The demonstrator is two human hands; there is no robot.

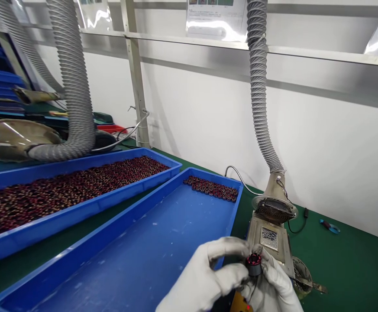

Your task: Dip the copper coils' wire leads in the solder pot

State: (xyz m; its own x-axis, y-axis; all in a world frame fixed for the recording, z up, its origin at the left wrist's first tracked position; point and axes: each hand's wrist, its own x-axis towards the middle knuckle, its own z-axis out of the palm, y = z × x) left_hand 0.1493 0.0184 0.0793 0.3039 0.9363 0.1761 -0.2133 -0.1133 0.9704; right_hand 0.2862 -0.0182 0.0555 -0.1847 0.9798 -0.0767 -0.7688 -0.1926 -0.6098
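Here, in the white-gloved left hand (205, 273) and right hand (278, 281), see one small round part (254, 264), held between both sets of curled fingertips, beyond the near tray's right edge and in front of the metal box (269, 242). Count two long blue trays: the far tray (88, 210) covered in small dark-red and black pieces (68, 186), the near tray (137, 242) mostly bare, with a packed patch of similar pieces (211, 188) at its far end. Spot three ribbed grey hoses (260, 82), one ending in a flared metal hood (275, 206) over the box. On the part, notice dark, smooth sides and a red-marked top; on the box, a shiny square panel (269, 238). To the right, catch one blue-handled tool (330, 226) and one stained round pot (302, 277). Below everything, look at the green bench top (347, 264); behind, a white wall (195, 108) crossed by metal rails (192, 40).
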